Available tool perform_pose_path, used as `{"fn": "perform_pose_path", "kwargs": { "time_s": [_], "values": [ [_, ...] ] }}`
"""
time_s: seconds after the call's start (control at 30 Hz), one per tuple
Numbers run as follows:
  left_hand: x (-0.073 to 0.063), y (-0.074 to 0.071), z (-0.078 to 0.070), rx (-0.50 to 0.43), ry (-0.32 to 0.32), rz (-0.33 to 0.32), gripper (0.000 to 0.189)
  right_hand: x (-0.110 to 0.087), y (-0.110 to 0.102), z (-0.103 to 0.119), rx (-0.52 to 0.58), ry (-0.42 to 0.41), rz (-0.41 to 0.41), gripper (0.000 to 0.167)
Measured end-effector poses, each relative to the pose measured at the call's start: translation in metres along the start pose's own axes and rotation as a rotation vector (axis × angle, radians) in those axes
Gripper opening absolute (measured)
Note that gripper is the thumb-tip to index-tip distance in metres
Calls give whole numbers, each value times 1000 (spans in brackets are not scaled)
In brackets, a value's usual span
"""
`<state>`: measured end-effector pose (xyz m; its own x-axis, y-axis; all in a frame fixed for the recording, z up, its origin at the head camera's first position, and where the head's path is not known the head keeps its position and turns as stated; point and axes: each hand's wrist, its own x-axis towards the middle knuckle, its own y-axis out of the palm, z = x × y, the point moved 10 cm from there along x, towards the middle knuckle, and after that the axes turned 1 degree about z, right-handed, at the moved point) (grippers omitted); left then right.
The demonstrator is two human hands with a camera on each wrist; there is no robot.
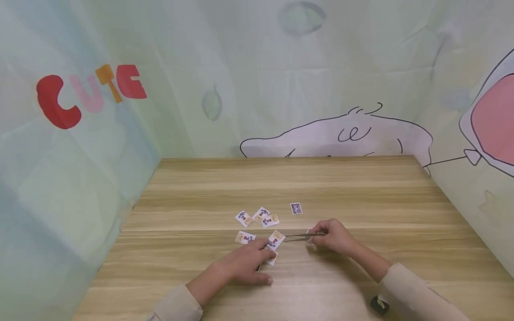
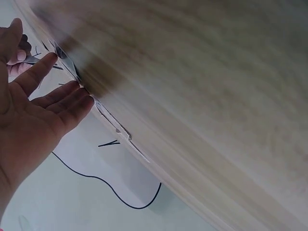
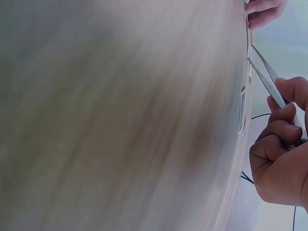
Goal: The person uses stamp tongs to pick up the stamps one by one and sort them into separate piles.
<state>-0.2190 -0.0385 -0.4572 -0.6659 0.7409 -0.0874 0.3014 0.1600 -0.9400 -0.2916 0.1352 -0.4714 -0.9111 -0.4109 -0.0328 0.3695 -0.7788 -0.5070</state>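
Observation:
My right hand (image 1: 333, 236) pinches a pair of metal tweezers (image 3: 269, 86) between thumb and fingers. In the head view the tweezers point left, their two tips slightly apart at the right edge of a small picture card (image 1: 275, 239). My left hand (image 1: 246, 263) lies palm down with its fingers extended, the fingertips at this card and at another picture card (image 1: 271, 257) partly under them. A third card (image 1: 243, 237) lies just beyond the left fingers. Another card (image 1: 308, 231) shows partly behind the tweezers and right fingers.
Farther back on the wooden table (image 1: 192, 191) lie a single card (image 1: 243, 218), two overlapping cards (image 1: 270, 220) and a darker picture card (image 1: 296, 208). A small black object (image 1: 379, 305) sits beside the right sleeve. Printed cloth walls (image 1: 241, 67) border the table.

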Motion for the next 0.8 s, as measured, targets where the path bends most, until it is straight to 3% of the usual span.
{"fn": "perform_pose_path", "kwargs": {
  "time_s": [0.3, 0.53, 0.8],
  "values": [
    [0, -1, -2, 37, -7, 7, 60, -4, 6, 3, 12, -28, 30, 8],
    [0, -1, -1, 60, -19, 11, 61, -1, 1, -2, 12, 41, -28, 9],
    [1, 1, -1, 52, -47, 28, 64, -2, 6, -2, 33, 74, 25, 7]
  ]
}}
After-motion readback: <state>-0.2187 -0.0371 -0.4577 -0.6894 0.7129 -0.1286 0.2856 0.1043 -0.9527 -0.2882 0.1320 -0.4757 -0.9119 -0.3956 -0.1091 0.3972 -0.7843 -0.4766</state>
